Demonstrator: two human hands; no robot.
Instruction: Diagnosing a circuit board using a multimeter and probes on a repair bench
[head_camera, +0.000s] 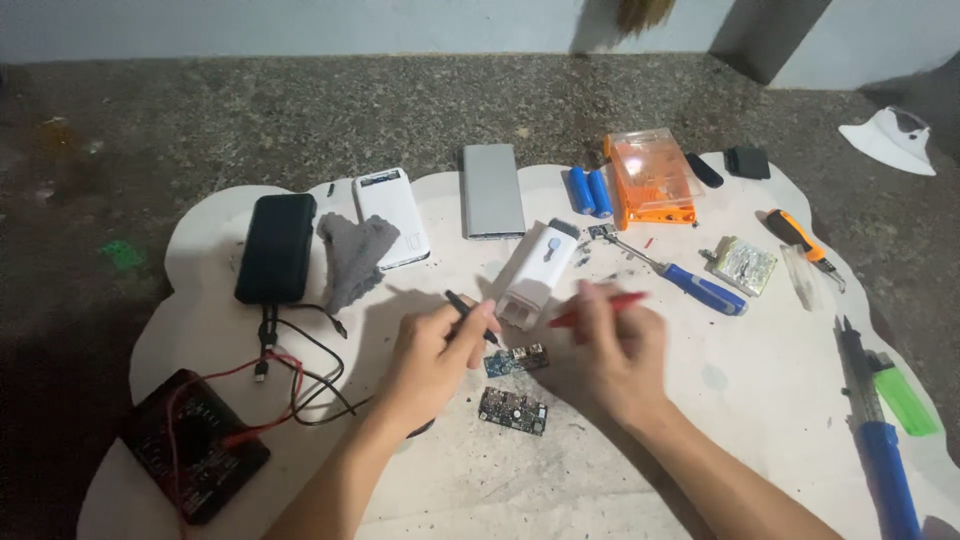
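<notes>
My left hand (432, 362) holds a black probe (470, 316), its tip pointing down toward a small blue circuit board (516, 361). In my right hand (610, 352) is a red probe (600, 307), lifted a little above the same board and blurred. A second circuit board (513, 411) lies just below the first, between my wrists. A white power bank shell (537, 272) lies just beyond both hands. The probe leads run left to a dark multimeter (190, 442).
A cloud-shaped white mat (760, 400) covers the rough floor. On it lie a black power bank (276, 247), a white one (391, 216), a grey one (491, 190), a grey cloth (351, 256), two blue cells (590, 191), an orange box (650, 177), a blue screwdriver (685, 281) and a soldering iron (875, 420).
</notes>
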